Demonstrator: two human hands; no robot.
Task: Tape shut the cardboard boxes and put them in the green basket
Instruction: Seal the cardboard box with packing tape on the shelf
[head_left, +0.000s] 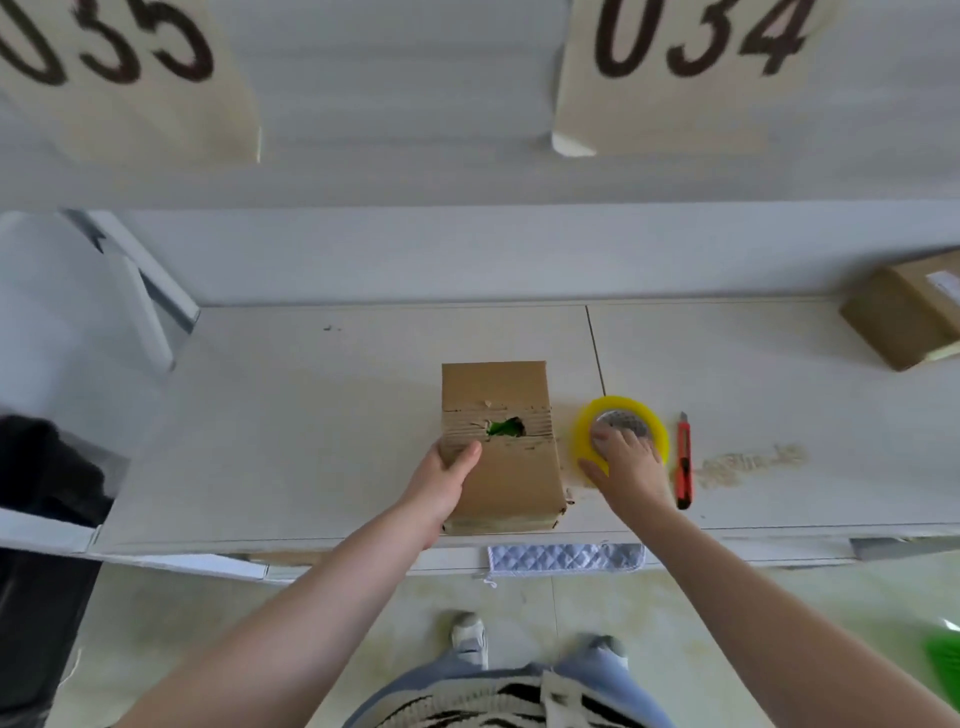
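A brown cardboard box (506, 467) stands near the front edge of the white table (311, 415). Its top has a torn hole with something green showing inside. My left hand (444, 480) grips the box's left side, thumb on top. A yellow roll of tape (621, 426) lies flat just right of the box. My right hand (626, 462) rests on the roll, with fingers curled over its near rim and into its hole. A corner of the green basket (943, 662) shows on the floor at the far right.
A red utility knife (684, 462) lies right of the tape. A second cardboard box (906, 314) sits at the table's far right. A wall with paper number signs rises behind. A black object (47, 467) is at the left edge. A quilted cloth (566, 558) hangs under the table front.
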